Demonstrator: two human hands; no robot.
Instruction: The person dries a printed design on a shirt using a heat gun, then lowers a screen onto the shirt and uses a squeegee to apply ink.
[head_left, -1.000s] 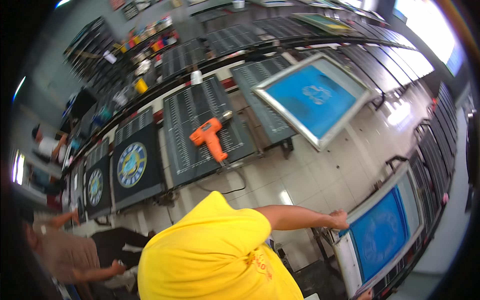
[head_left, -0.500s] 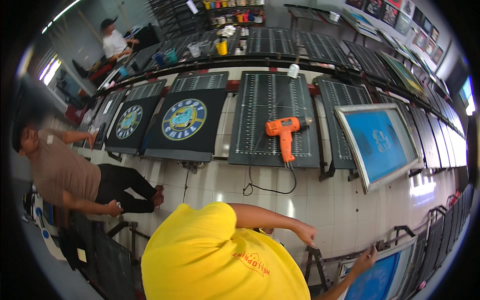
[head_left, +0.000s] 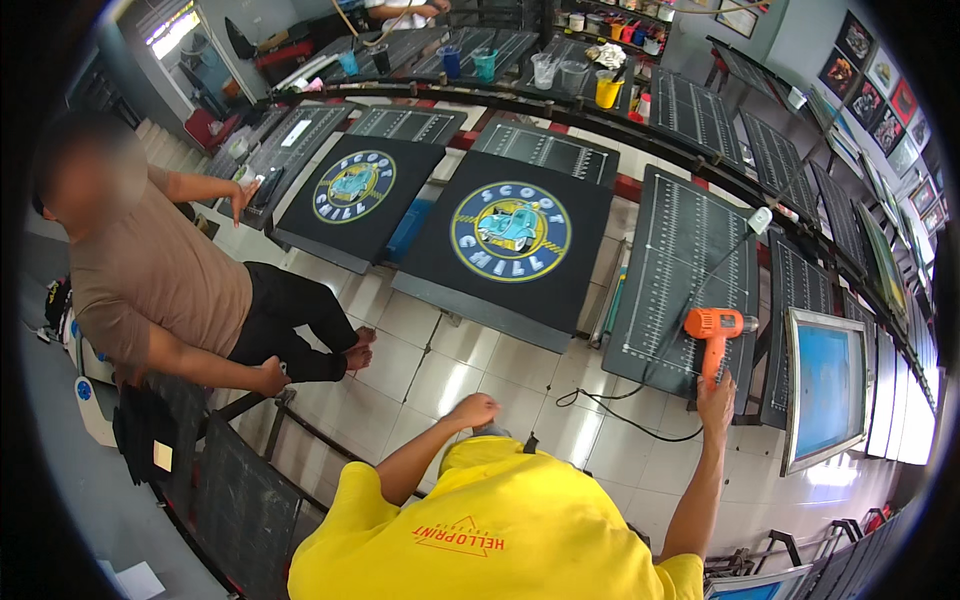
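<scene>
Heat gun (head_left: 708,323) near front right corner of platen (head_left: 685,255). My right hand (head_left: 715,402) at handle; cannot tell if gripping. Left hand (head_left: 475,411) curled. Cord (head_left: 640,430), looping past front edge, could snag.

Includes one orange heat gun (head_left: 712,326), two black printed cloths (head_left: 512,233), two blue-meshed frames (head_left: 828,385) on the right and, far off, one yellow cup (head_left: 607,92), two clear cups (head_left: 544,72).
</scene>
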